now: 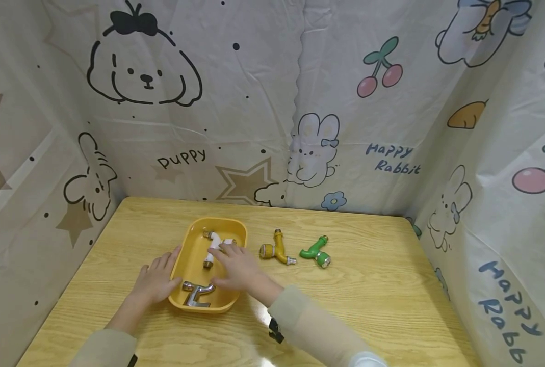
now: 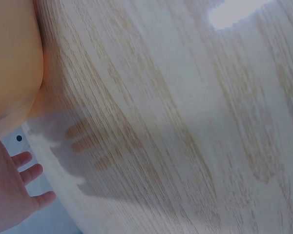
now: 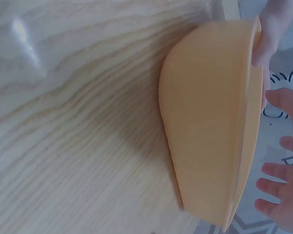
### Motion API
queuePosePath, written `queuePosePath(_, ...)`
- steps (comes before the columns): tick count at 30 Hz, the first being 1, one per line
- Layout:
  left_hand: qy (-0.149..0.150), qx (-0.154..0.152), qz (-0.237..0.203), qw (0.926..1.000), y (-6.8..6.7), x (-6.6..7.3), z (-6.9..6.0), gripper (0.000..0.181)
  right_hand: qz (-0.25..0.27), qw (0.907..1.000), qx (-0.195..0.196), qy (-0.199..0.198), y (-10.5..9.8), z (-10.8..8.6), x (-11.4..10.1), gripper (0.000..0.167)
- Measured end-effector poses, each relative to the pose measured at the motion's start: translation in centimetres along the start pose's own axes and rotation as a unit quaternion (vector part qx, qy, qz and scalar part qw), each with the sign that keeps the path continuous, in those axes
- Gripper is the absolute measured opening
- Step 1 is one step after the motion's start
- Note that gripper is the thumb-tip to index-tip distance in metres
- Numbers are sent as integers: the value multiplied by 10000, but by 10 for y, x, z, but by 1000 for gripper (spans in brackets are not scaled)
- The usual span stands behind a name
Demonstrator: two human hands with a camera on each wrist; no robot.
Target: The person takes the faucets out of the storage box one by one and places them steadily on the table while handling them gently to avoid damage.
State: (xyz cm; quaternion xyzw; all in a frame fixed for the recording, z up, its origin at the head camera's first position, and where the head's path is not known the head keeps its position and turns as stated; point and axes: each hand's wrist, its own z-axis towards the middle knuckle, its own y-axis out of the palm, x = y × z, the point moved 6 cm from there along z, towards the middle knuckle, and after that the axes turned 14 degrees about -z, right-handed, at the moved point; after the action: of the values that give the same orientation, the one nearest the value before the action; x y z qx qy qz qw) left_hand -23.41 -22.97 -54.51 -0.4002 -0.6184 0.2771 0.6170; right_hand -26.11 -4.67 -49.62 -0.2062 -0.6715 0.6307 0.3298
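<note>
In the head view a yellow tray (image 1: 191,255) holds a white faucet (image 1: 214,240) and a chrome faucet (image 1: 200,289). My left hand (image 1: 155,279) lies at the tray's left rim, fingers extended and thumb over the edge. Above the tray's right side, my right hand (image 1: 239,267) is spread, its fingertips near the white faucet; contact cannot be told. The right wrist view shows the tray's outer wall (image 3: 205,112) with the spread right hand (image 3: 285,170) beyond its rim. In the left wrist view the left hand (image 2: 10,190) has loose, extended fingers beside the tray (image 2: 14,58).
To the right of the tray, a yellow faucet (image 1: 279,248) and a green faucet (image 1: 316,251) lie on the wooden table (image 1: 368,285). Printed cloth (image 1: 235,102) hangs behind the table and along both sides.
</note>
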Motion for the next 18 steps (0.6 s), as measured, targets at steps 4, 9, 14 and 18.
queuePosePath(4,18,44,60,10000,0,1,0,77,-144,9998,-141,-70,2,2,-9,73)
queuePosePath(9,25,44,99,9999,0,1,0,76,-179,9994,-202,-197,4,3,-20,71)
queuePosePath(14,4,43,109,9999,-1,1,0,76,-171,9989,-318,-293,9,5,-29,70)
queuePosePath(18,19,54,101,9999,-1,1,0,75,-166,9981,-487,-334,15,6,-35,73)
